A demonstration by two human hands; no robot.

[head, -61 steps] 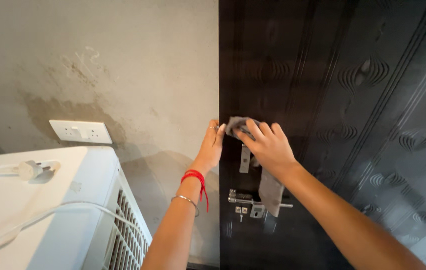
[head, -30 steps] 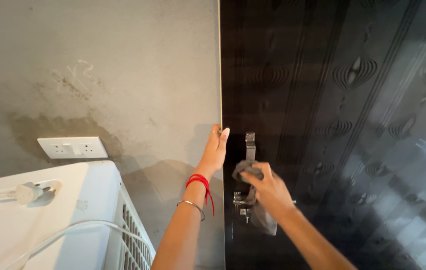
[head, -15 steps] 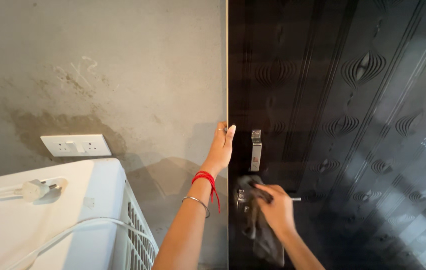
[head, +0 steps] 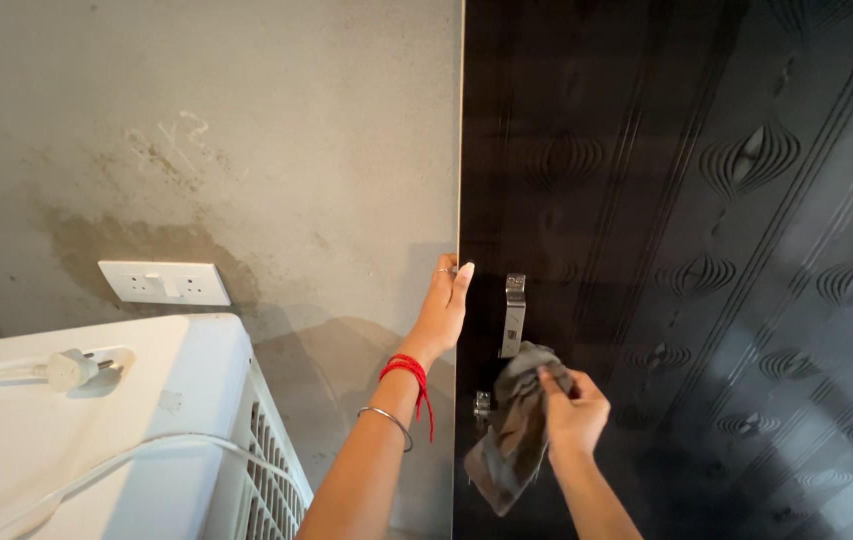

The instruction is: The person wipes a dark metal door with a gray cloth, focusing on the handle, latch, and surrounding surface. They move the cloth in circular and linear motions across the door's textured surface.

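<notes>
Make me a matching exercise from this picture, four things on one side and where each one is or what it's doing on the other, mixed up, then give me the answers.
Things:
1. left hand
2. right hand
3. plug
4. wall socket

Places or states:
A. lies on top of the white cooler
B. grips the edge of the dark door
C. fixed on the grey wall
D. holds a grey cloth below the metal latch

Pairs: 1-B, 2-D, 3-A, 4-C
</notes>
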